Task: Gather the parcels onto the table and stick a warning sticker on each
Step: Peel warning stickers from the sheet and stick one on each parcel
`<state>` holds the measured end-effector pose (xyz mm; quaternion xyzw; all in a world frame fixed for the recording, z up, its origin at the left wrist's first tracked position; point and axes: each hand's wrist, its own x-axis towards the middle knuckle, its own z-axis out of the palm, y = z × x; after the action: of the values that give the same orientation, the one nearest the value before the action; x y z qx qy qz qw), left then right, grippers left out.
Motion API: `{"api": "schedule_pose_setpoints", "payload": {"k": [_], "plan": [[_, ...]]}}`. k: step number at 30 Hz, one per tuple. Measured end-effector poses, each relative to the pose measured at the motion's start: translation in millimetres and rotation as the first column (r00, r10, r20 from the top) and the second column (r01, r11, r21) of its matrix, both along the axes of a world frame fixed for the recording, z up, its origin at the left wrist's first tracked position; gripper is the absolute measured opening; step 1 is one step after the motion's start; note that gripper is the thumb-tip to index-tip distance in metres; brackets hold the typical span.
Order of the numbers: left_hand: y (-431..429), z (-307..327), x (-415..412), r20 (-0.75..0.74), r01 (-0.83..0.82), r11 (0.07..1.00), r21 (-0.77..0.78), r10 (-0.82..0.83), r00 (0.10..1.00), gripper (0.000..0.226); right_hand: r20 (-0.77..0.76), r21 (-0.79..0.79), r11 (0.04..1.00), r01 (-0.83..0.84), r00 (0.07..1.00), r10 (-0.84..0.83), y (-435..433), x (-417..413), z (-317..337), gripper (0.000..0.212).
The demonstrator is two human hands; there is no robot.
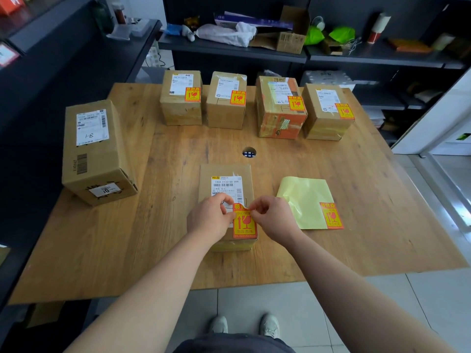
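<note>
A small cardboard parcel [224, 174] stands near the front of the wooden table [178, 225]. An orange and yellow warning sticker [244, 224] lies on its top, lower part down, top edge curled up. My left hand [210, 217] and my right hand [271, 216] both pinch that top edge. Several stickered parcels line the far edge, among them parcel [181, 98] and parcel [280, 109]. A larger parcel [95, 151] at the left carries no warning sticker. A yellow backing sheet [305, 200] with one sticker [331, 215] lies to the right.
A round cable hole [249, 152] sits in the table's middle. Dark shelves [356, 54] behind hold an open carton, bags and clutter. A dark counter [63, 59] runs along the left. My shoes [244, 326] stand on the tiled floor at the front edge.
</note>
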<state>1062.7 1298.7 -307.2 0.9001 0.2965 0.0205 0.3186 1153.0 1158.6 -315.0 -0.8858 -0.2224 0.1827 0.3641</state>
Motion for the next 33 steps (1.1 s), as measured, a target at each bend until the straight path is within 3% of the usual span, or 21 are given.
{"api": "schedule_pose_setpoints", "payload": {"k": [20,22,24,28,33], "plan": [[-2,-3,2,-0.006,-0.021,1.0,0.013,0.021,1.0,0.023,-0.053,-0.016,0.986,0.164,0.985,-0.165,11,2,-3,0.01],[-3,-3,1,0.008,-0.003,0.999,0.047,0.003,1.0,0.028,-0.016,-0.01,0.982,0.188,0.982,-0.188,13,0,-2,0.01],[-5,-6,-4,0.037,0.058,0.989,0.136,-0.064,0.997,0.037,-0.018,0.047,0.972,0.228,0.974,-0.228,10,-1,-3,0.023],[-10,-19,-17,0.038,0.228,0.908,0.352,-0.257,0.966,0.042,-0.169,0.099,0.967,0.233,0.962,-0.215,4,-4,-8,0.024],[1,-24,-23,-0.01,0.294,0.829,0.475,-0.329,0.944,0.05,-0.456,0.202,0.92,0.336,0.864,-0.215,6,-3,-11,0.017]]}}
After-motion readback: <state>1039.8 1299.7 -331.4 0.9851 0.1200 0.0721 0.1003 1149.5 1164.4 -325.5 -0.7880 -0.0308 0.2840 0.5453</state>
